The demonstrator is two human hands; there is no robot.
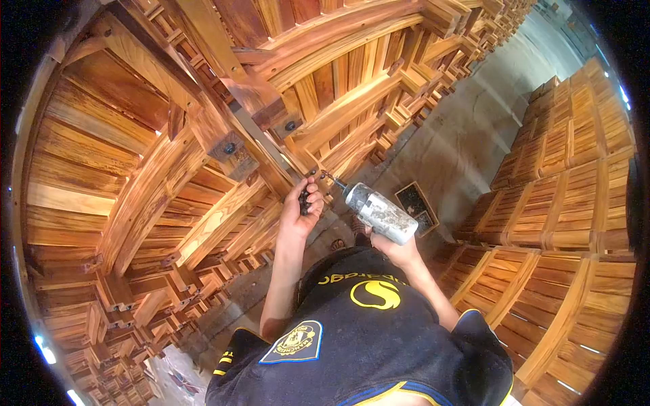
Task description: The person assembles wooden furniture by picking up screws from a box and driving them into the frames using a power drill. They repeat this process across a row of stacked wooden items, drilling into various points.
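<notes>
My right hand grips a pneumatic-looking power screwdriver with a worn, light grey body. Its thin bit points up and left, at the end of a wooden leg of an upturned piece of furniture. My left hand is closed with fingers curled around small black pieces, whose kind I cannot make out. Thumb and forefinger reach up close to the same wooden end. Nearby leg ends carry round black caps, one to the upper left and another further left.
Stacked slatted wooden furniture fills the left and top. More slatted wooden panels stand along the right. A shallow box with dark contents sits on the concrete floor beyond the screwdriver.
</notes>
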